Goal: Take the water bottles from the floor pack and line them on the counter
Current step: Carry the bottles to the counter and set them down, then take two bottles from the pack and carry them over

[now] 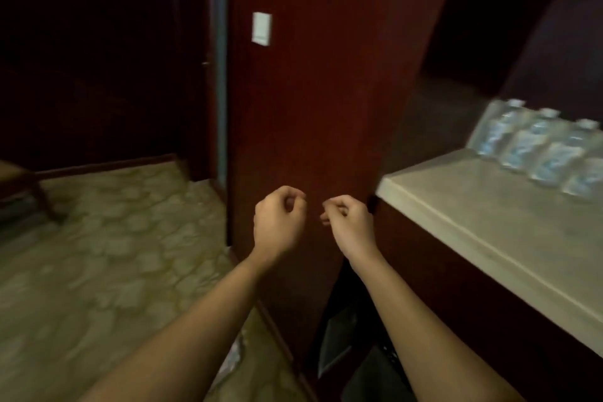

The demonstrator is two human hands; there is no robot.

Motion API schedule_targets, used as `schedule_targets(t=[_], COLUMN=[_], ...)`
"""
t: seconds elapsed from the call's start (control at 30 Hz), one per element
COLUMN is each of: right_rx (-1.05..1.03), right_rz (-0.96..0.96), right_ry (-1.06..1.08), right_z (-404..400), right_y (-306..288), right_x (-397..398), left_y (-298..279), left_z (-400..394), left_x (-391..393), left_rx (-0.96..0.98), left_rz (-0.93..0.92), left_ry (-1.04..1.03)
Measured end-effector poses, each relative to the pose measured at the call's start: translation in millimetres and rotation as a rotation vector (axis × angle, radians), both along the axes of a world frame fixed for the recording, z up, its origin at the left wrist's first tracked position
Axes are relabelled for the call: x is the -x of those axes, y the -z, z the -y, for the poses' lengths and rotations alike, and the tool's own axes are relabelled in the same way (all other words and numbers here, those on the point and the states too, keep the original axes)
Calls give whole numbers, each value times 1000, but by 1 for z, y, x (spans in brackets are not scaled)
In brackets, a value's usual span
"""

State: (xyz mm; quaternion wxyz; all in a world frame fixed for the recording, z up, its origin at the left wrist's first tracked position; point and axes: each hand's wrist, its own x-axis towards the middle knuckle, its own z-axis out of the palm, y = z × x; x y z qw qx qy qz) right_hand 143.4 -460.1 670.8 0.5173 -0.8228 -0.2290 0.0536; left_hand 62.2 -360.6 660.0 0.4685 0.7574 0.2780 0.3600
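Several clear water bottles [535,143] stand in a row along the back of the pale counter [456,212] at the right; they are blurred. My left hand [279,220] and my right hand [347,222] hang side by side in the air in front of a dark red wooden panel, left of the counter's corner. Both have loosely curled fingers and hold nothing. A scrap of crinkled clear plastic [233,357] shows on the floor between my forearms; I cannot tell whether it is the pack.
The dark red wooden panel [310,91] carries a white switch plate [261,29]. Patterned carpet [114,254] covers the floor at the left, with a chair leg [44,199] at its far left. Dark objects [339,339] lie below the counter.
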Motion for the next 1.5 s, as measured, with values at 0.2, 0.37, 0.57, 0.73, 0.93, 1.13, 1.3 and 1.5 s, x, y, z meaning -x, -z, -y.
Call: schedule_targets(t=[0.2,0.37,0.57,0.73,0.93,1.13,1.3,1.5], right_rx=[56,190,416,584,658,746,856,903], right_rz=[-219,-426,-636,-780,-966,-981,-951,-918], right_ry=[-249,-375,-381,-394,-368,-292,-267,-251], right_z=[-101,-181,-253,-288,-316,-356,-390,-425], right_y=[74,167,295,404,505,616,728,834], right_x=[26,19,-6,-5,12,19,19,15], left_y=[97,170,245,334,443,555,661,735], left_z=[-97,-167,-243,-274,-291,-327,-368,-411], left_x=[63,83,69,67,79,63,47,48], left_rx=[239,361,505,662,837,1014,1105,1120], left_rz=[-189,-327,-519,-615,-684,-656,-621,-610], left_ry=[-259,-360,-373,-391,-412,-361,-276,-212])
